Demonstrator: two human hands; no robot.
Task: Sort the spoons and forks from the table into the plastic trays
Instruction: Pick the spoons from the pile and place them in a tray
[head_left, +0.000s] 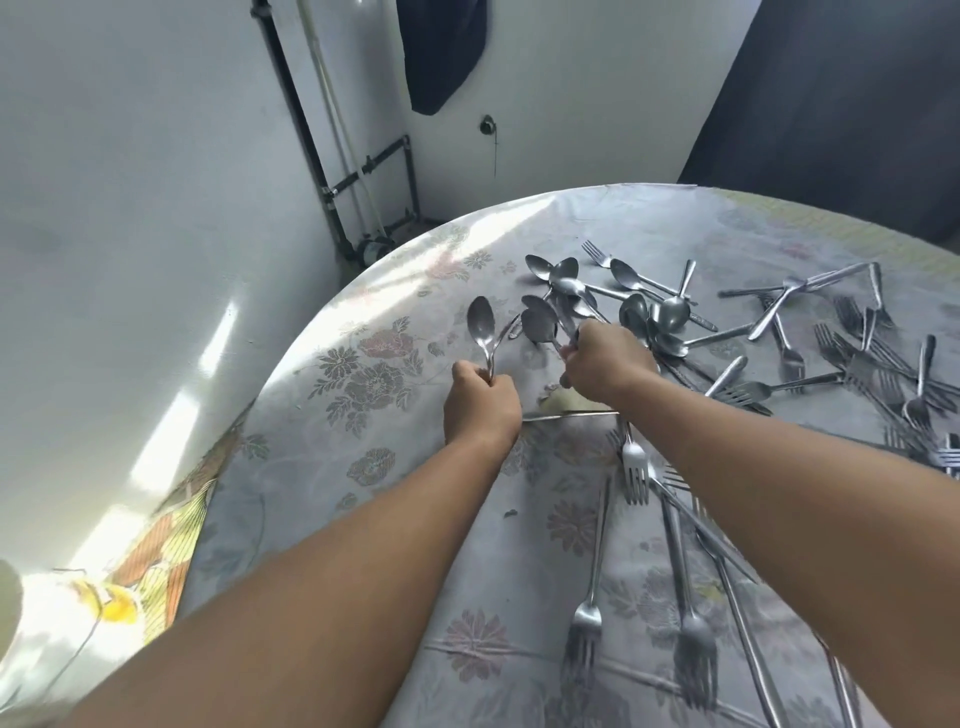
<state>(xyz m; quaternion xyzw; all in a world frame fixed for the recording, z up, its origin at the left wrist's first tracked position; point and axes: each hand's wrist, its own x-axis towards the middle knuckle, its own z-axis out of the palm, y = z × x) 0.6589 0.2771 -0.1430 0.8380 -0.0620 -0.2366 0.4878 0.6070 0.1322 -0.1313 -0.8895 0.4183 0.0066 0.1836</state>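
My left hand (480, 405) grips the handles of spoons, one steel spoon (480, 321) standing bowl-up above the fist. My right hand (608, 364) grips another bunch of spoons (540, 325) with their bowls pointing up and left. Behind it lies a heap of loose spoons (623, 296) on the round table. Loose forks (878, 353) are scattered at the right, and several long forks (636, 467) lie near my right forearm. No plastic tray is in view.
The table carries a pale floral cloth (374, 467); its curved edge runs along the left. Beyond it are a white wall, black pipes (363, 171) in the corner and a dark cloth (441, 52) hanging above.
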